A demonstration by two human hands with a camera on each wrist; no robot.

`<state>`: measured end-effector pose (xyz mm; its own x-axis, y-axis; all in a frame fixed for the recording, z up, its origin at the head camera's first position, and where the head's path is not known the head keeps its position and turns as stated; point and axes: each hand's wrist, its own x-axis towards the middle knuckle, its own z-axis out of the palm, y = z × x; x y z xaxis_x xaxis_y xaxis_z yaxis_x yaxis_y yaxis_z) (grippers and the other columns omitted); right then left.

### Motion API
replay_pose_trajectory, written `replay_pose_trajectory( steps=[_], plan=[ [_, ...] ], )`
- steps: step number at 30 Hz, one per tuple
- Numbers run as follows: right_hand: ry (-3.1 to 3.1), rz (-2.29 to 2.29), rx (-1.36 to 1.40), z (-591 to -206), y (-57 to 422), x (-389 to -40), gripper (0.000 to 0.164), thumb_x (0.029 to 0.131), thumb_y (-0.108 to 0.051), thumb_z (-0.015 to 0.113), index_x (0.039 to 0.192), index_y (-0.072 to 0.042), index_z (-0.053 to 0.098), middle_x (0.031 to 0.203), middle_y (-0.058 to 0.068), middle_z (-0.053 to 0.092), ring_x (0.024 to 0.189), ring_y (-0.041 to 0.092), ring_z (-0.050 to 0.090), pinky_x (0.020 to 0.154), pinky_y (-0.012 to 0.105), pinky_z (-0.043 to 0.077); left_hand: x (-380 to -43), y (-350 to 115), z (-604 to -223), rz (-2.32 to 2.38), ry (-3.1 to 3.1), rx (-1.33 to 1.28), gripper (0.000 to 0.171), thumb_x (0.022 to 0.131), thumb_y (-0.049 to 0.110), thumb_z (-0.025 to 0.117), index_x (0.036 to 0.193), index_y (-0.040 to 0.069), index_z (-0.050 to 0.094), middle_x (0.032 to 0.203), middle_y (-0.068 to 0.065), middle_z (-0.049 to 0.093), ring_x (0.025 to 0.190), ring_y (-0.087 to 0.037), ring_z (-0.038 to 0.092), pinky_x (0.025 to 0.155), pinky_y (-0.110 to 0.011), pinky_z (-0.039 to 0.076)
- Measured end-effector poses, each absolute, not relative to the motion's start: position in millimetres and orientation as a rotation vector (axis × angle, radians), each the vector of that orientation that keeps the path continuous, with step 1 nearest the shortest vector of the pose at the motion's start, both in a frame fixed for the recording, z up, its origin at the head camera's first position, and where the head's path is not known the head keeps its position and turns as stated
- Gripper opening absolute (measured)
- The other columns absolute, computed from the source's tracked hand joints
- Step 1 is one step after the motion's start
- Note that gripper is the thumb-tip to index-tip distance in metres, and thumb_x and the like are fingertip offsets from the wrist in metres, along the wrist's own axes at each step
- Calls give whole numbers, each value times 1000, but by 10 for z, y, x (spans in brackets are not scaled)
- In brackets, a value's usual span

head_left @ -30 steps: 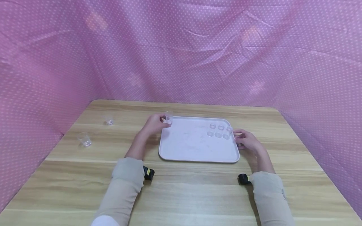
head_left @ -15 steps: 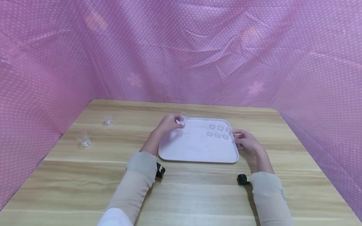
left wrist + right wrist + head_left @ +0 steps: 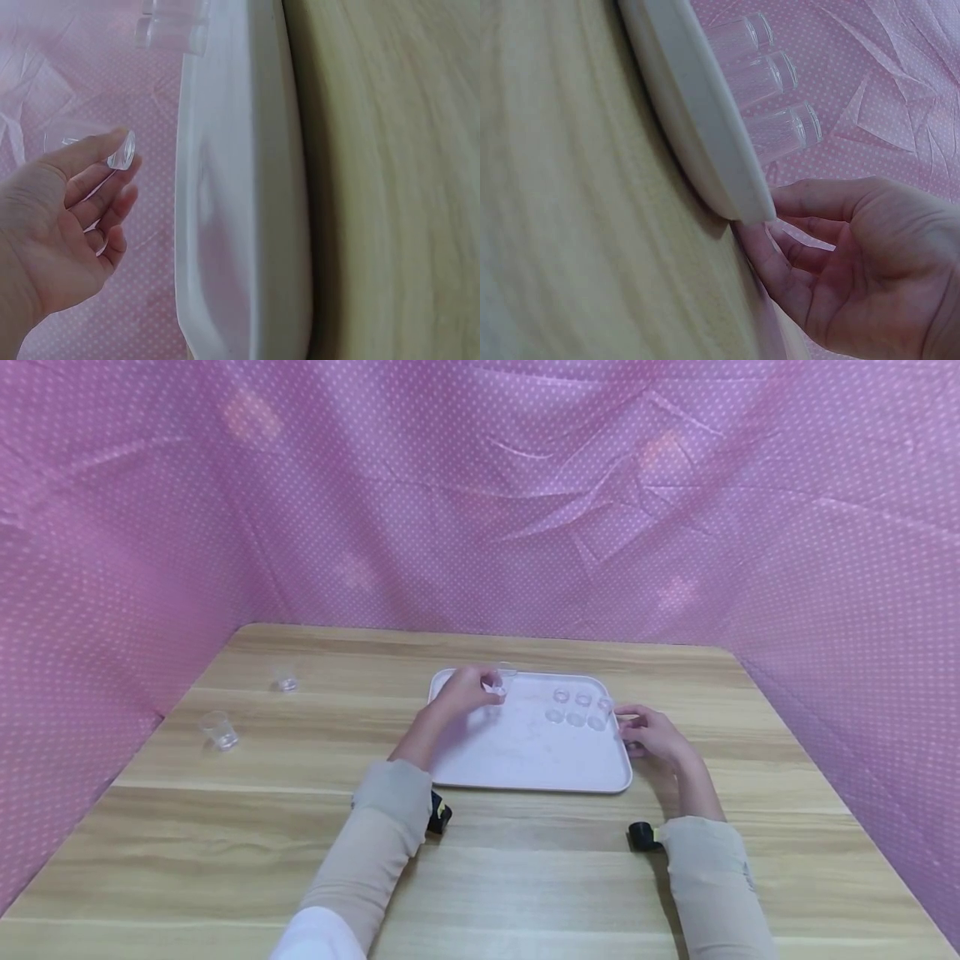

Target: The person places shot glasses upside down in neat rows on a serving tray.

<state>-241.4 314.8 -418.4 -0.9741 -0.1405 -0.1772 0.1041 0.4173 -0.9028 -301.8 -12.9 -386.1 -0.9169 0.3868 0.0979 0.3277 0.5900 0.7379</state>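
Head view: your left hand (image 3: 467, 688) pinches a small, clear, flared cup (image 3: 506, 680) over the white, rectangular tray (image 3: 525, 760). Left wrist view: keep the cup's base level. Right wrist view: your right hand (image 3: 877, 259) pinches the tray's rim; steady it.

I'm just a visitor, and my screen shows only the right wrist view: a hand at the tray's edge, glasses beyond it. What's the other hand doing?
Observer: The left hand is holding a clear glass above the tray, not touching it.
Operator: Oh! Are any other glasses off the tray?
Observer: Yes, a far glass and a nearer glass are on the table, left of the tray.
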Motion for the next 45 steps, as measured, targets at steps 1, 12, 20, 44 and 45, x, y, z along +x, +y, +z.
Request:
replay_pose_trajectory(
  steps=[1,12,20,44,45],
  plan=[
    [2446,-1583,-36,-4185,3149,-2413,46,90,2,50,133,8,35,107,24,49,83,19,56,72,36,52,-3012,-117,-3857,1244,2733,607,21,78,12,72,95,4,64,101,-11,63,94,-23,56,83,-32,44],
    [2423,-1590,-23,-4199,3151,-2419,47,91,1,50,134,7,34,109,24,47,85,20,56,73,37,52,-2980,-13,-3823,1151,2799,496,28,78,22,72,103,9,65,101,-4,64,92,-19,56,83,-33,42],
    [2438,-1569,-13,-4178,3155,-2421,46,92,0,50,134,7,34,112,26,46,88,22,55,73,36,52,-2980,6,-3848,1129,2891,453,30,79,31,71,103,13,68,95,1,62,87,-16,53,76,-31,43],
    [2428,-1574,-17,-4182,3171,-2416,45,92,-1,50,134,7,35,113,26,45,87,21,56,73,36,52,-2984,344,-3873,1254,2943,482,28,79,22,72,104,11,67,104,-3,64,105,-21,53,88,-35,42],
    [2425,-1575,-17,-4181,3171,-2415,45,92,-1,50,134,7,35,113,26,45,87,21,56,73,36,52,-2989,356,-3883,1256,2939,501,26,79,20,72,104,12,67,104,-3,64,106,-21,53,89,-35,42]
  ],
)
